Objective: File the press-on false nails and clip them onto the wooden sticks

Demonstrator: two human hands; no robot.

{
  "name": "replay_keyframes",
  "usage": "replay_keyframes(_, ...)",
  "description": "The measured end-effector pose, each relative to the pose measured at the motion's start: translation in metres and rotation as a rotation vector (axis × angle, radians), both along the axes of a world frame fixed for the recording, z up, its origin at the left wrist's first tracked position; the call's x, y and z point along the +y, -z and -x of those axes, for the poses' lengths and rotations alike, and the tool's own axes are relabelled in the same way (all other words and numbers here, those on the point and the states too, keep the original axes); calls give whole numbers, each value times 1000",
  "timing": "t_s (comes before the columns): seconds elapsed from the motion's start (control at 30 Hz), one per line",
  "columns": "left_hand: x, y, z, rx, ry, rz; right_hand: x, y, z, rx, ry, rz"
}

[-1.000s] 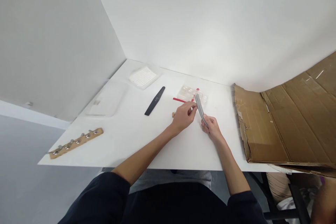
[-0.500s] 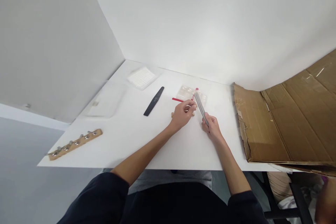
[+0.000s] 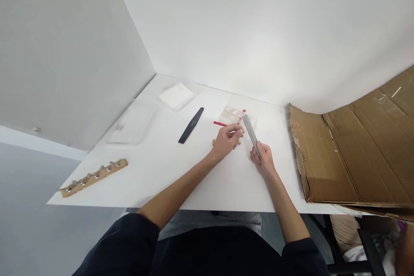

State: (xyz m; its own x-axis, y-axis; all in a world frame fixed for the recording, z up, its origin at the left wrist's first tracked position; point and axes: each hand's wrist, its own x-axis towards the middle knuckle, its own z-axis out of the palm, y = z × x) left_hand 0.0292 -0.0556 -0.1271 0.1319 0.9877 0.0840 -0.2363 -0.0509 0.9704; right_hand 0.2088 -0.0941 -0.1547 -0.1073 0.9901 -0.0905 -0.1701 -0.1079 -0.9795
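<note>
Grey file [image 3: 251, 133] raised beside the left hand [image 3: 225, 141]

At the far left of the white surface [image 3: 226, 189] lies a wooden strip [image 3: 93, 177] fitted with metal clips. Beyond it are a clear plastic lid [image 3: 127, 131] and a clear case [image 3: 176, 96] with a white sheet. A black file [image 3: 191, 125] lies flat, untouched. Next come a red stick [image 3: 220, 123] and a small wooden piece [image 3: 214, 142], both partly hidden by the left hand. That hand has thumb and forefinger brought nearly together; whether they pinch a small pale piece cannot be told. Behind is a clear tray [image 3: 230, 115]. The right hand [image 3: 265, 159] is closed firmly around the grey file's near end, far end tilted up, apart from the left fingertips. At far right stands a cardboard box [image 3: 318, 164].

Judgement: the step appears to be filing, between strokes. The next move calls for a steady left hand and light, controlled contact from the file's face.
</note>
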Motion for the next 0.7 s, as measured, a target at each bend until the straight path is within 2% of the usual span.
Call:
replay_keyframes(0.07,1,2,1,-20,12,5,0,0,0,-34,-34,32)
replay_keyframes(0.23,3,2,2,-27,10,20,1,2,0,-74,58,17)
replay_keyframes(0.37,3,2,0,-29,-7,37,0,3,-1,-60,-14,-16)
replay_keyframes(0.57,-1,1,0,9,45,-11,0,9,-2,-60,-69,-8)
replay_keyframes(0.7,3,0,5,-15,-11,-19,1,10,-3,-84,-86,-1)
